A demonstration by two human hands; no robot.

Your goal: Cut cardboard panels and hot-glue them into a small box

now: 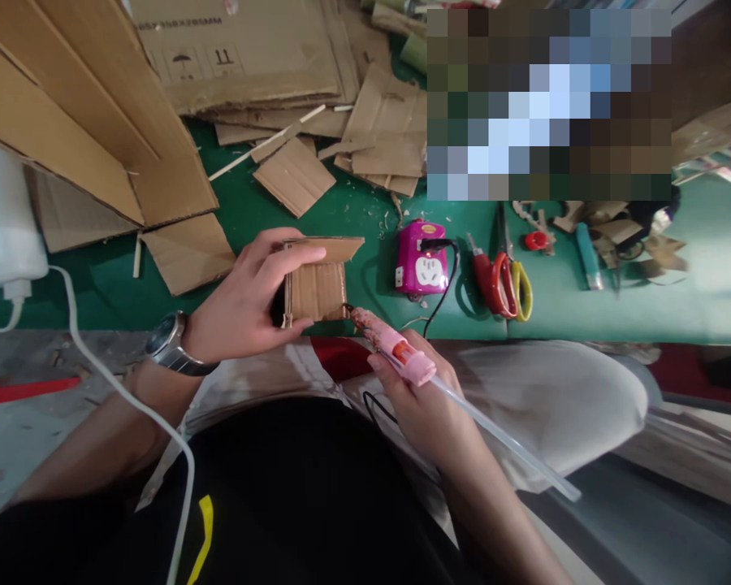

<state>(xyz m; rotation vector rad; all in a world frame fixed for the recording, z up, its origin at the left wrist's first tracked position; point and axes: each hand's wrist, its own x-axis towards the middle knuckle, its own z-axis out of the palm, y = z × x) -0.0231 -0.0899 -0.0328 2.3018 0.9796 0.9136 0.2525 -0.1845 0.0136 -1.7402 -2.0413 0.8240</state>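
Note:
My left hand (pixel 259 296), with a watch (pixel 174 341) on its wrist, grips a small cardboard box (pixel 317 291) from its left side. The thumb lies along the box's lower edge and the fingers reach over its upper flap. In my right hand (pixel 423 398) is a pink hot glue gun (pixel 395 345), closed in the fingers. A long translucent glue stick (pixel 508 439) sticks out of its back end. The gun's dark nozzle is at the box's lower right corner; whether it touches the cardboard I cannot tell.
A purple power socket (pixel 423 258) with a black plug stands right of the box. Beyond it lie red-handled scissors (pixel 496 284) and a turquoise cutter (pixel 588 256). Cardboard scraps (pixel 296 177) and a large cardboard piece (pixel 97 106) cover the back left. A white cable (pixel 127 406) crosses my left forearm.

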